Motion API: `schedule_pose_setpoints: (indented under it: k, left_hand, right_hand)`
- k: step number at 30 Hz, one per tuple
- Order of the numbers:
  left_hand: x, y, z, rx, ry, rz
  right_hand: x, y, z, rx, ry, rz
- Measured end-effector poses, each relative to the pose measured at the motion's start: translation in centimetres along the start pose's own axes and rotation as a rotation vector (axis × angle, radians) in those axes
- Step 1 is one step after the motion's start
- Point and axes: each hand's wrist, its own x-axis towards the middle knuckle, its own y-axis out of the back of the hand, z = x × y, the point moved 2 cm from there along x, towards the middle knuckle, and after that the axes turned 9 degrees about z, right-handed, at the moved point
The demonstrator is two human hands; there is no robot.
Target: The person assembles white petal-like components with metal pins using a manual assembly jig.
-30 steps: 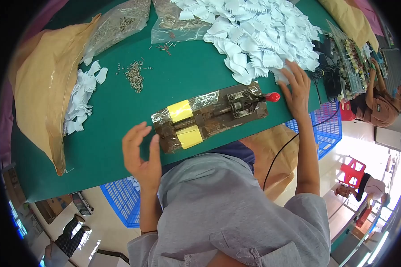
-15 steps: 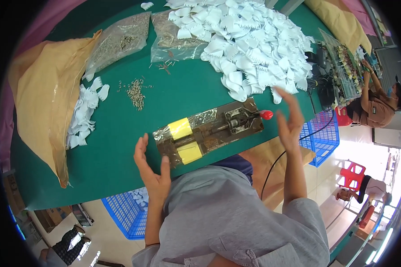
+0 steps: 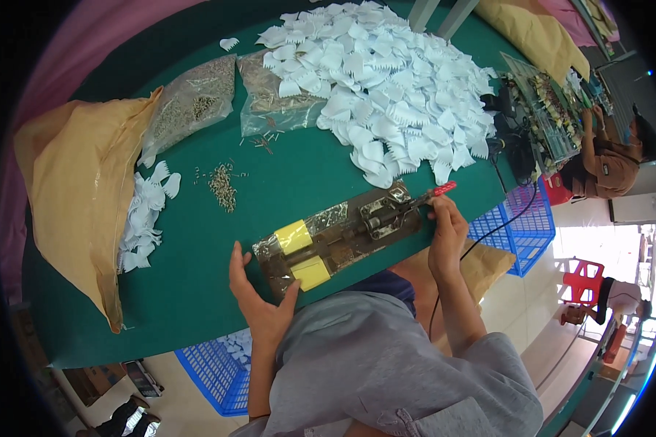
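Note:
A metal toggle-clamp jig (image 3: 342, 251) with two yellow pads lies at a slant near the table's front edge. My left hand (image 3: 264, 302) is at its left end, thumb and fingers apart, holding nothing. The fingers of my right hand (image 3: 447, 237) are curled against the red-handled lever (image 3: 442, 189) at the jig's right end. Part of that grip is hidden by the hand itself. Beyond the jig spreads a large heap of white toothed plastic pieces (image 3: 408, 95). Small metal parts (image 3: 223, 188) lie in a little pile to the left.
On the left a tan sack (image 3: 80, 197) spills more white pieces (image 3: 147, 215). Two clear bags (image 3: 193, 102) of small parts rest at the back. Blue baskets (image 3: 514, 229) stand below the green table (image 3: 175, 291). A black cable (image 3: 481, 240) hangs on the right; a co-worker (image 3: 608, 156) sits beyond.
My right hand has come in from the right to the red lever, which has tilted over. The left hand stays open beside the jig. The whole view has shifted slightly.

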Motion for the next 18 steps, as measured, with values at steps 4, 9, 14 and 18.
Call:
schedule_pose_setpoints:
  k: [4, 9, 14, 18]
  left_hand:
    - [0.3, 0.4, 0.3, -0.037, -0.012, 0.041]
    - [-0.4, 1.3, -0.3, -0.028, 0.011, 0.06]
    - [0.2, 0.7, -0.5, -0.106, -0.018, 0.096]
    - [1.3, 1.3, -1.2, -0.332, 0.113, 0.217]
  right_hand:
    - [3.9, 4.7, -1.0, 0.032, 0.178, 0.338]
    - [8.6, -1.6, -7.5, -0.803, 0.514, -0.152]
    - [14.2, -1.7, -2.3, -0.96, 0.669, -0.319]
    - [14.5, -5.2, -2.2, -0.94, 0.662, -0.357]
